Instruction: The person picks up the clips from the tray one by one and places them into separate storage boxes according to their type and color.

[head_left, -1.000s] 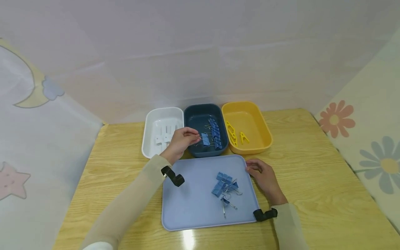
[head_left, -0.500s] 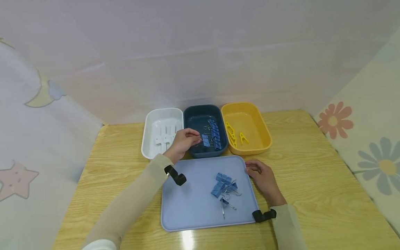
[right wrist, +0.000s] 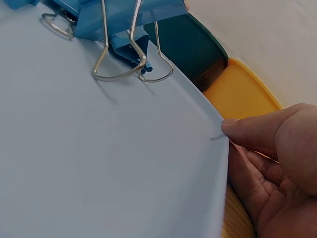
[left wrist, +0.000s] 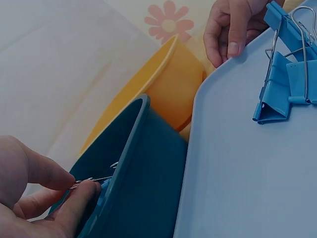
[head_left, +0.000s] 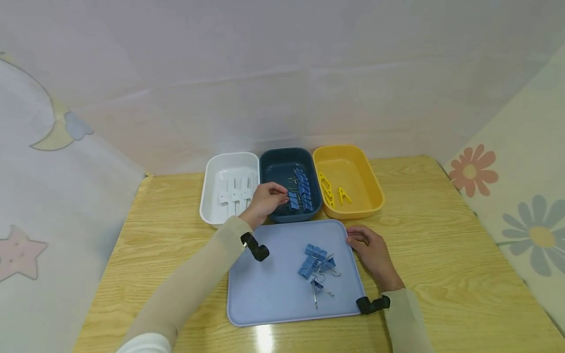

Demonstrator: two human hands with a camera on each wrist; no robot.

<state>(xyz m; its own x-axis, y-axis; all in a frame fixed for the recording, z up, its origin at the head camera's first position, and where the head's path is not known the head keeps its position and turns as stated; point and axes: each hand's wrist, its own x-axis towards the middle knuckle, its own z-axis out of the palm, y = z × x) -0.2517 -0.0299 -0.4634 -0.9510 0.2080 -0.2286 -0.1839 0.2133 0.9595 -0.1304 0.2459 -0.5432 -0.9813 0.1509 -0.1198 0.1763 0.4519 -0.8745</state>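
Note:
My left hand point(head_left: 265, 202) reaches into the dark blue bin point(head_left: 282, 156) and pinches the wire handles of a blue binder clip point(head_left: 293, 201). In the left wrist view, thumb and fingertips meet on those wires, and the bin wall partly hides the clip's body. Beside it in the bin is a row of blue binder clips point(head_left: 302, 184). My right hand point(head_left: 372, 252) pinches the right edge of the pale blue tray point(head_left: 265, 294) near its far corner, thumb on the rim in the right wrist view. A small heap of blue binder clips point(head_left: 315, 260) lies on the tray's right half.
Left of the dark bin stands a white bin point(head_left: 212, 169) holding several white clips point(head_left: 236, 195). On its right is a yellow bin point(head_left: 359, 166) with yellow clothespins point(head_left: 343, 195). All three bins line the back of the wooden table point(head_left: 441, 255), before a pale curtain.
My left hand has shifted slightly right with its binder clip and lowered it into the dark bin, closer to the row. The right hand and the clips on the tray stay where they were.

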